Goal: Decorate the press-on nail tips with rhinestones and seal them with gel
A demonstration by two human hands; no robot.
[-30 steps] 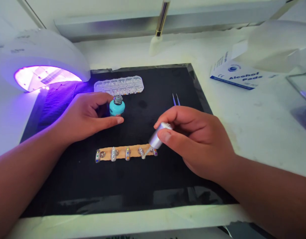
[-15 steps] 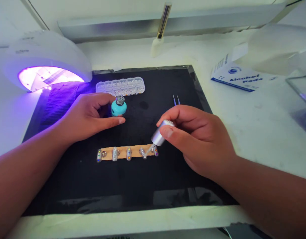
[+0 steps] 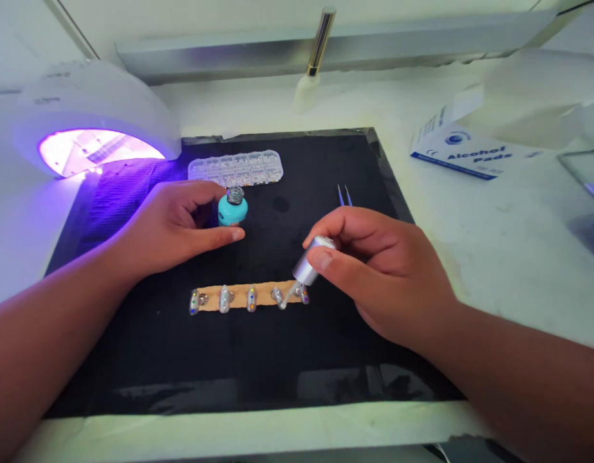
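My left hand (image 3: 181, 222) holds an uncapped turquoise bottle (image 3: 232, 209) upright between thumb and fingers. Pinched in my right hand (image 3: 378, 263) is a silver brush cap (image 3: 310, 262), tilted, its brush pointing down and left. The brush tip touches or nearly touches the lower end of the fourth nail tip (image 3: 278, 296) from the left. Several nail tips with coloured gems, such as the leftmost one (image 3: 194, 301), sit across a tan strip (image 3: 266, 294) on the black mat (image 3: 181, 360).
A glowing nail lamp (image 3: 108, 103) stands at the back left. Behind the bottle lies a clear case of gems (image 3: 236, 168). Blue tweezers (image 3: 345, 195) lie beyond my right hand. Farther back are a gold-capped bottle (image 3: 316, 58) and an alcohol pads box (image 3: 475, 151).
The brush tip has shifted very slightly at the fourth nail tip, and the silver cap has tilted a little. The whole view has moved slightly. Both hands keep their holds.
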